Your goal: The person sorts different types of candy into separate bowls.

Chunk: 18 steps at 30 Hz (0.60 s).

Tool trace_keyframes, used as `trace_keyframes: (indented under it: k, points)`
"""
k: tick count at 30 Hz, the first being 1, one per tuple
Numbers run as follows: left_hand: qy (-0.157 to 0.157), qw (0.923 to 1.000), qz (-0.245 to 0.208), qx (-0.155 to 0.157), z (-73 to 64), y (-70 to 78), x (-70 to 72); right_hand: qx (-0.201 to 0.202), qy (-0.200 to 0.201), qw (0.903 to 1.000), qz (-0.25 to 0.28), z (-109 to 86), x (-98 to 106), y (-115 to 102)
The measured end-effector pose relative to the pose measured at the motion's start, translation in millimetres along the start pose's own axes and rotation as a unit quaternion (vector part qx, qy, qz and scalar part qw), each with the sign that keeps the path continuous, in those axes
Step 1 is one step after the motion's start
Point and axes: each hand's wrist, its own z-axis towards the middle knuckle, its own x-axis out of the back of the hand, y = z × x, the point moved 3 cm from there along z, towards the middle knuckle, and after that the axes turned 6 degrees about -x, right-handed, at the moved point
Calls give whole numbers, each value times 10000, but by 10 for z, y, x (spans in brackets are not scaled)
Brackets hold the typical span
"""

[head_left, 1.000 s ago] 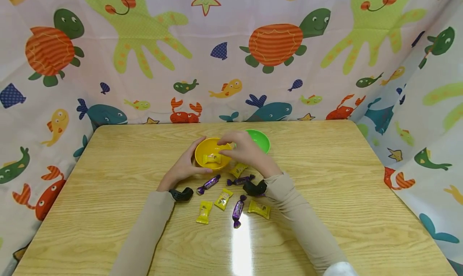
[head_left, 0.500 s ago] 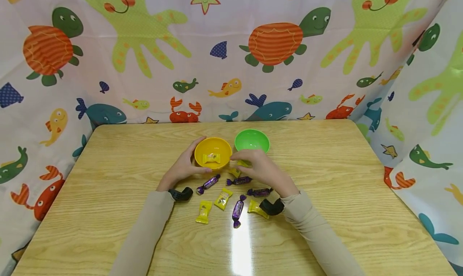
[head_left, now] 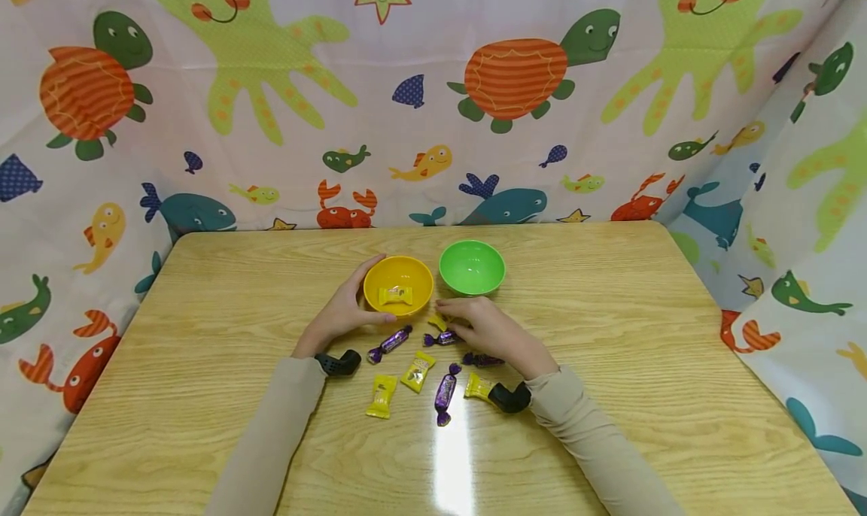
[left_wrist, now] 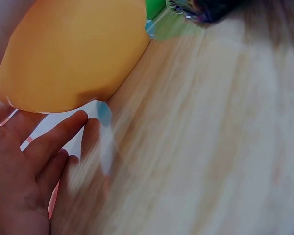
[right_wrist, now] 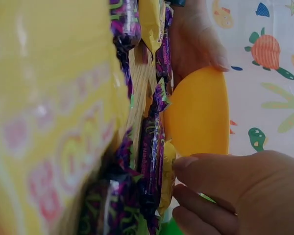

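Note:
In the head view my left hand (head_left: 342,311) holds the left side of an orange-yellow bowl (head_left: 420,271), thumb at the front rim. A yellow-wrapped candy (head_left: 395,295) lies inside. In the left wrist view, curled fingers (left_wrist: 54,139) sit beside the bowl's wall. My right hand (head_left: 497,332) is low over the table, right of that bowl. It pinches another yellow-wrapped candy (head_left: 438,321), which it partly covers. The right wrist view shows the thumb against that candy (right_wrist: 167,181), with the other fingertips partly hidden. Purple-wrapped candies (right_wrist: 152,156) lie close by.
A green bowl (head_left: 472,268) stands behind the right hand. Purple candies (head_left: 445,396) and yellow candies (head_left: 382,396) are scattered on the wooden table (head_left: 596,290) in front of the bowls. A printed cloth (head_left: 271,177) hangs behind and along the sides.
My right hand has drawn back from above the orange-yellow bowl, moving right and nearer to the yellow candy on the table. The left hand stays on the bowl.

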Motion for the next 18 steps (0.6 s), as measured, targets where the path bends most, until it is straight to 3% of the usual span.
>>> trace_keyframes:
  k: [8, 18]
  points:
    - [47, 9999, 87, -89, -5, -35, 1, -91, 24, 9997, -212, 3, -22, 4]
    - [66, 9998, 141, -77, -9, -56, 0, -153, 335, 9973, -638, -9, -56, -9]
